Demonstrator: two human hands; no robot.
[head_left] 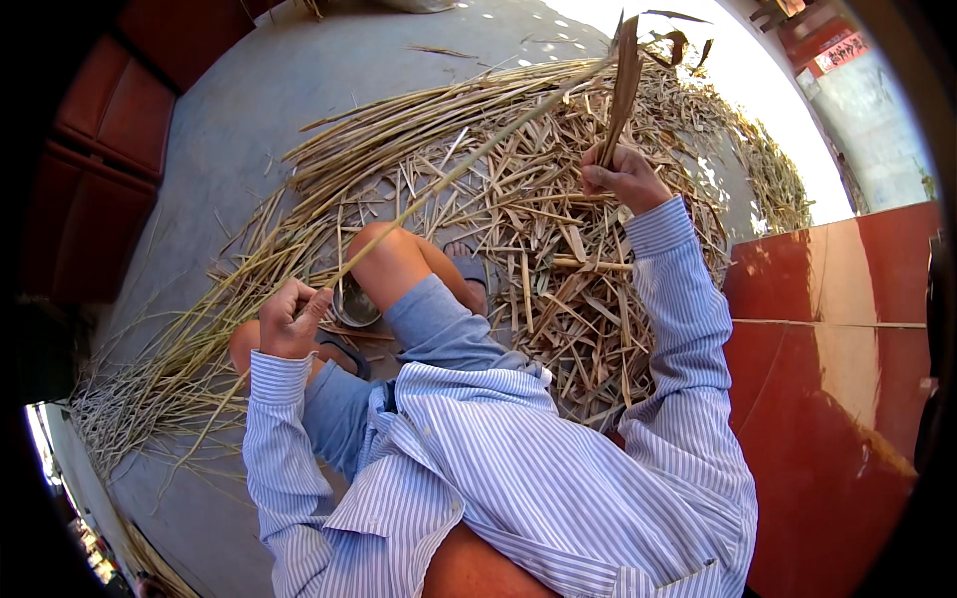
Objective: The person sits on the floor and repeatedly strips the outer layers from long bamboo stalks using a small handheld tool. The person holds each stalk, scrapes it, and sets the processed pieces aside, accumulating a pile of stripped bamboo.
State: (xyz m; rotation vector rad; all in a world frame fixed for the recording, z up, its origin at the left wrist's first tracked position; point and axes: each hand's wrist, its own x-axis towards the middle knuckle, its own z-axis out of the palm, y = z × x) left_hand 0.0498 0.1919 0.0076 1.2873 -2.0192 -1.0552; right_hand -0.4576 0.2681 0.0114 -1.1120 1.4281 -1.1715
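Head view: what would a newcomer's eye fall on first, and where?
A long pale stalk slants from the left hand up toward the top right. The right hand grips a dry brown leaf, pointing up. Below, a broad litter of dried pieces lies on the floor, with a bundle of stalks at its upper left.

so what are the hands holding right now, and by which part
The left hand grips a long thin stalk toward its near end; the right hand pinches a dry brown leaf by its lower end.

Blue-and-white striped shirt [478, 419], plain blue-grey shorts [439, 321], pale yellow-green stalk [439, 186], brown leaf [625, 85], grey floor [229, 130], red panel [778, 399]
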